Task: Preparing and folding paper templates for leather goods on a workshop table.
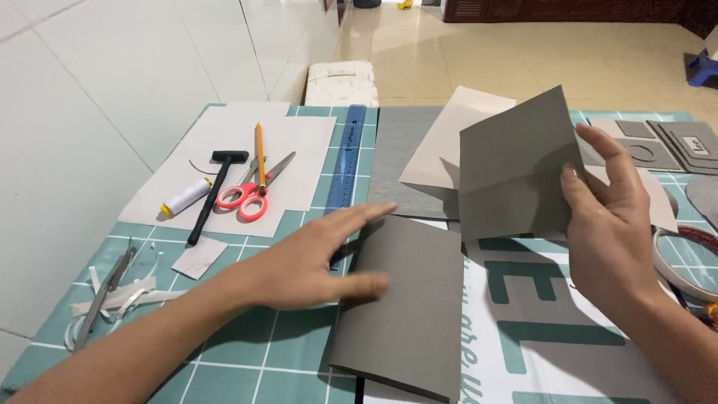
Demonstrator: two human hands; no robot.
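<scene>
My left hand (pixel 310 262) lies flat with fingers spread, resting on the left edge of a grey cardboard sheet (pixel 407 314) that lies on the green cutting mat (pixel 247 352). My right hand (pixel 609 217) holds up a folded grey card (pixel 516 168) by its right edge, thumb in front, fingers behind. A beige sheet (pixel 449 146) stands tilted just behind the raised card.
On white paper (pixel 299 150) at the left lie red-handled scissors (pixel 250 196), a yellow pencil (pixel 259 153), a black hammer (pixel 213 191) and a thread spool (pixel 183 198). A blue ruler (pixel 348 153) runs down the mat. A craft knife (pixel 101 295), paper scraps, a tape roll (pixel 684 262) and grey cut-outs (pixel 673 142) are near.
</scene>
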